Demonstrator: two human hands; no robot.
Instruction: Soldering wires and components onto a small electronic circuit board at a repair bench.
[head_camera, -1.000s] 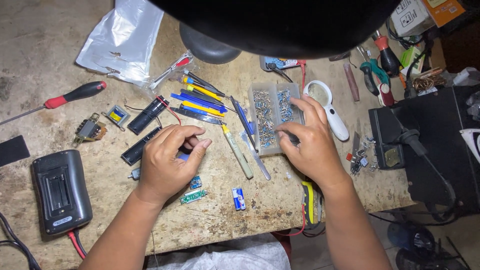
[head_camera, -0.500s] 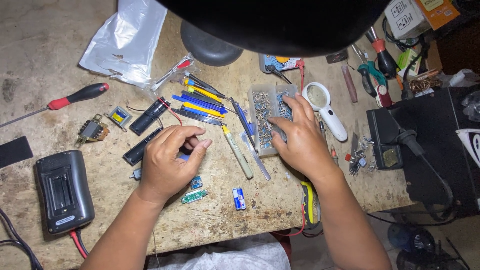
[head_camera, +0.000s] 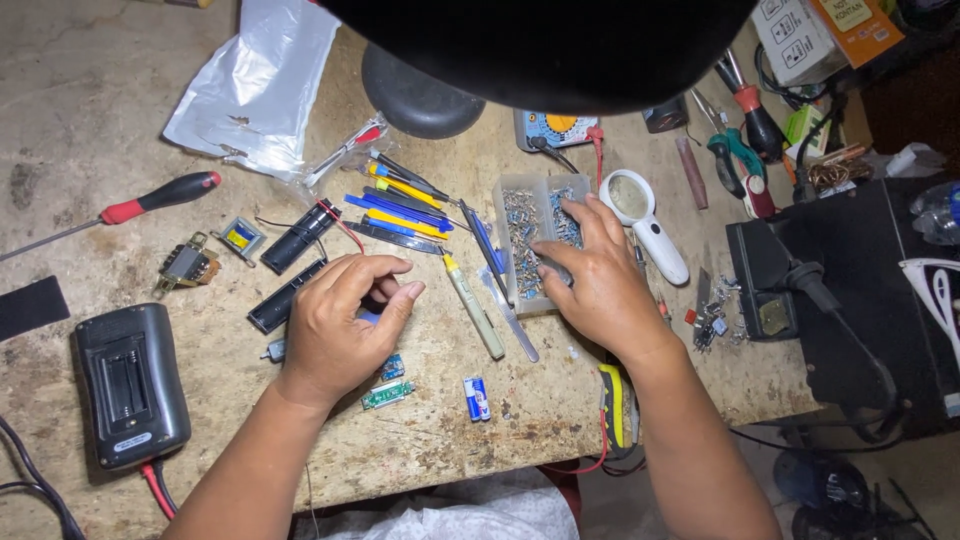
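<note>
The right hand (head_camera: 600, 285) is resting over a clear compartment box (head_camera: 535, 240) full of small screws, fingers spread and dipping into the right-side compartments, so that grip is loose, not clamped on anything you can make out. The left hand (head_camera: 340, 325) is curling in on itself just left of the box, thumb and fingertips pinching together over something small and blue (head_camera: 368, 316); most of it is hidden, so can't tell what it is, but the grip is clenching around it.

Between the two hands a slim yellow-tipped tool (head_camera: 474, 306) and a pair of tweezers (head_camera: 512, 318) are lying on the counter (head_camera: 90, 110). Just below the left hand a small green circuit board (head_camera: 387, 395) is sitting beside a little blue-and-white battery (head_camera: 477, 397). Above the left hand there's a fan of blue and yellow pry tools (head_camera: 400, 205), plus a black battery holder (head_camera: 300, 236) with red wire.

Right of the box a white magnifier (head_camera: 645, 225) is lying handle-down. Further left a red-handled screwdriver (head_camera: 150, 198), a small transformer (head_camera: 187, 266) and a black meter case (head_camera: 130, 385) are sitting well apart from the hands. A crumpled plastic bag (head_camera: 255, 90) is up top, and pliers (head_camera: 735, 160) are off to the upper right.
</note>
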